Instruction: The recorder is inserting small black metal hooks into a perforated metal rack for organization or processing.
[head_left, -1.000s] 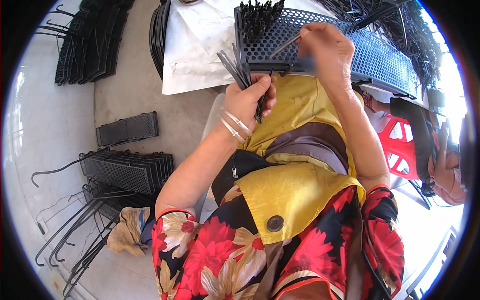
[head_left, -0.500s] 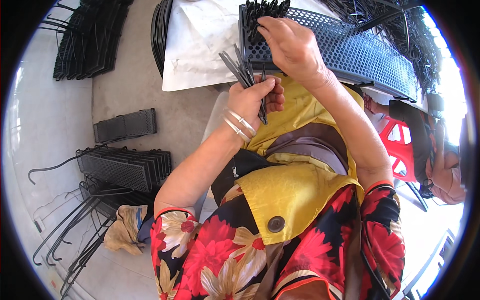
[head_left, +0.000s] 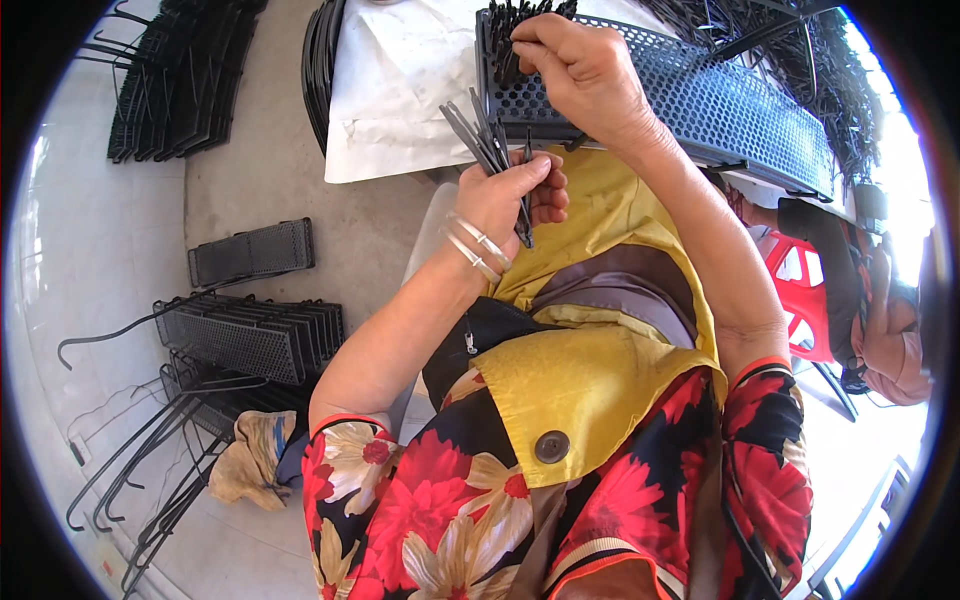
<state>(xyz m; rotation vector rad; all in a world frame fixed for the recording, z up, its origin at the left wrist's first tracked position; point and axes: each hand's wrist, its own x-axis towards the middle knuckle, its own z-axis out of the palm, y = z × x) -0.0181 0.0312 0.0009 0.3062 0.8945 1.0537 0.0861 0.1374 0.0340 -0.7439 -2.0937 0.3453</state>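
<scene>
Black strips (head_left: 484, 138) clasped in left hand (head_left: 515, 190), jutting above and below its curled fingers | right hand (head_left: 585, 75) at black tuft (head_left: 502, 45), perforated panel's (head_left: 700, 105) left end; cannot tell whether grasping any

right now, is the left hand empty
No, the left hand is closed around a bunch of thin dark strips that fan out above the thumb.

Short-sleeved top (head_left: 420, 450): black ground, large red and tan flowers (head_left: 430, 490); cuffs (head_left: 352, 418) edged orange-red. Neckband (head_left: 608, 549) striped cream, black, orange. Yellow apron (head_left: 610, 390), round dark button (head_left: 551, 447) on it. Two pale bangles (head_left: 484, 241) above left hand (head_left: 515, 192). Mauve-grey cloth (head_left: 620, 280) across the lap.
</scene>
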